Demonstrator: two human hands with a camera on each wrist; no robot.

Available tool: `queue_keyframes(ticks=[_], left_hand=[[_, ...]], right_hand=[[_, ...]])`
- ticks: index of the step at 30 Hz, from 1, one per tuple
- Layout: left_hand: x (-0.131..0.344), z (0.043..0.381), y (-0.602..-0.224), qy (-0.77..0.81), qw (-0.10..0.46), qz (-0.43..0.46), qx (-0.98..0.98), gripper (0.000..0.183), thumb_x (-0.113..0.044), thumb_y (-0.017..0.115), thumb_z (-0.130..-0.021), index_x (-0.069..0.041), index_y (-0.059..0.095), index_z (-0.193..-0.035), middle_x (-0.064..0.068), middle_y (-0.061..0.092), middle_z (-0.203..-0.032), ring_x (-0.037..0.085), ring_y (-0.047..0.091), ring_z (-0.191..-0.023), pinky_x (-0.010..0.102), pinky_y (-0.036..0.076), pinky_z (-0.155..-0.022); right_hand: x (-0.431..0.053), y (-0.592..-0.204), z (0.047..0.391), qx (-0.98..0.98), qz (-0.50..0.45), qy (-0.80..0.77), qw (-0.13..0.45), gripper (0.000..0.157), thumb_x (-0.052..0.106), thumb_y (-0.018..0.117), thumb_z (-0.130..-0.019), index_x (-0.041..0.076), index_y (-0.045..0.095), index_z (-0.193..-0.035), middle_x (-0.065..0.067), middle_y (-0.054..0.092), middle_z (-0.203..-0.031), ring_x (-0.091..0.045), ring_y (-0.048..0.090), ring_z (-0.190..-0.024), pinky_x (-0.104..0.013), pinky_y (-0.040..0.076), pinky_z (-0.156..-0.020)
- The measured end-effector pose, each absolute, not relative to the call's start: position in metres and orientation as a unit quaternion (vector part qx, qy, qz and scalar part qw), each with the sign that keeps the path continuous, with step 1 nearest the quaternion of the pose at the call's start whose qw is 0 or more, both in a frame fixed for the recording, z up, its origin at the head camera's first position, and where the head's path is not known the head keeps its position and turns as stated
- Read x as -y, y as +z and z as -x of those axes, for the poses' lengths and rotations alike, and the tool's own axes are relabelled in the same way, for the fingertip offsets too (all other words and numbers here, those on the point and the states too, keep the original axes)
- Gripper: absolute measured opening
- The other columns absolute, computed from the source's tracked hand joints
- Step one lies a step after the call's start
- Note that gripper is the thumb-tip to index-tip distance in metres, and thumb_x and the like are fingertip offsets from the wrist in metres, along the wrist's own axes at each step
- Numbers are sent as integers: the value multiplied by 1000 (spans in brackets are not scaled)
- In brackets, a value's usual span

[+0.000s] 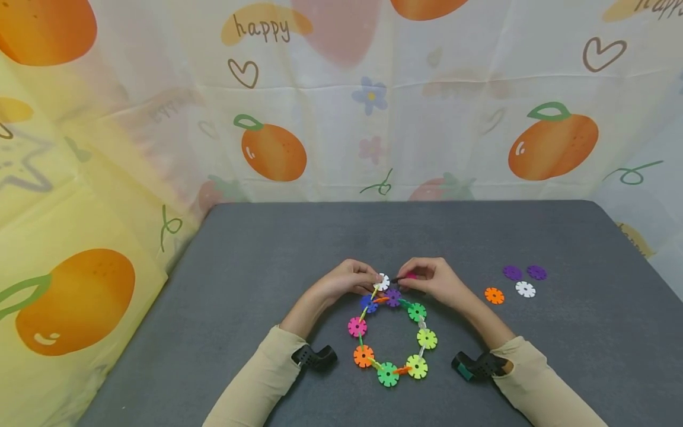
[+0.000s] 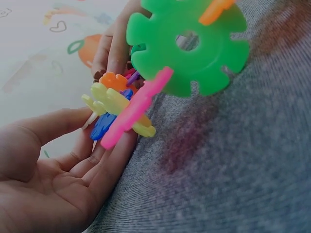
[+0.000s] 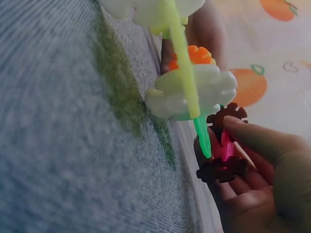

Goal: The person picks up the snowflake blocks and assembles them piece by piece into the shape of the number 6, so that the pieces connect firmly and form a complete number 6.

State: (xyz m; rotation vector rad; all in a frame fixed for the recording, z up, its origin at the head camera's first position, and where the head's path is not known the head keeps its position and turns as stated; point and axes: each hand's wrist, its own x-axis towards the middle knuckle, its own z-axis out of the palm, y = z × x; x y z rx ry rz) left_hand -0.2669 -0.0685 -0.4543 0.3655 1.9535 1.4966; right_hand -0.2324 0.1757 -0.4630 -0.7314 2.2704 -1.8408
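A ring of interlocking notched plastic discs lies on the table, with a green disc [image 1: 388, 375] at its near side and a purple disc [image 1: 392, 298] at its far side. My left hand [image 1: 349, 279] pinches a white disc [image 1: 382, 281] standing at the ring's far left, close to a blue disc [image 1: 369, 304]. Opposite it, my right hand [image 1: 434, 279] holds a small joined piece between thumb and fingers. In the right wrist view this piece is a pink disc [image 3: 227, 145] set between an upper brown disc [image 3: 228, 115] and a lower brown disc [image 3: 221, 169].
Loose discs lie on the table to the right: an orange one [image 1: 494, 295], a white one [image 1: 525, 289] and two purple ones [image 1: 513, 273]. A printed cloth [image 1: 331, 148] hangs behind the grey table [image 1: 256, 231].
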Motion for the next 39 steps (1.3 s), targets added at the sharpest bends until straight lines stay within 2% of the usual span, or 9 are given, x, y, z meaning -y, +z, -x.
queue_keyframes(ticks=[9, 21, 32, 36, 39], left_hand=[[67, 266, -454, 560, 316, -145, -752, 27, -21, 64, -94, 3, 69, -105, -1, 69, -92, 7, 65, -84, 31, 59, -84], [67, 267, -457, 572, 320, -146, -741, 27, -18, 63, -94, 6, 68, -106, -4, 67, -86, 5, 64, -81, 28, 59, -82], [68, 266, -457, 582, 327, -153, -729, 24, -13, 61, -95, 8, 67, -104, -4, 66, -85, 5, 64, -80, 27, 59, -79], [67, 266, -457, 585, 327, -153, -726, 24, -13, 61, -95, 9, 67, -103, -4, 66, -84, 5, 64, -79, 28, 59, -80], [66, 265, -458, 585, 324, -152, -728, 23, -12, 62, -94, 9, 67, -103, -4, 66, -83, 5, 64, -79, 28, 59, -80]], right_hand=[[-175, -465, 232, -733, 273, -621, 51, 8, 0, 67, -89, -2, 69, -96, -23, 63, -100, -12, 66, -86, -24, 59, -75], [-174, -463, 231, -744, 274, -608, 45, 8, 1, 68, -89, 0, 70, -96, -20, 65, -99, -10, 65, -85, -23, 57, -75], [-167, -461, 228, -752, 254, -607, 40, 9, 4, 71, -87, 2, 71, -96, -21, 67, -101, -12, 67, -90, -22, 58, -81], [-166, -463, 229, -752, 250, -608, 45, 8, 5, 71, -87, 1, 70, -94, -20, 67, -100, -12, 67, -90, -23, 58, -80], [-166, -462, 229, -749, 247, -612, 54, 8, 3, 71, -87, -4, 69, -90, -21, 67, -99, -10, 67, -87, -23, 59, -76]])
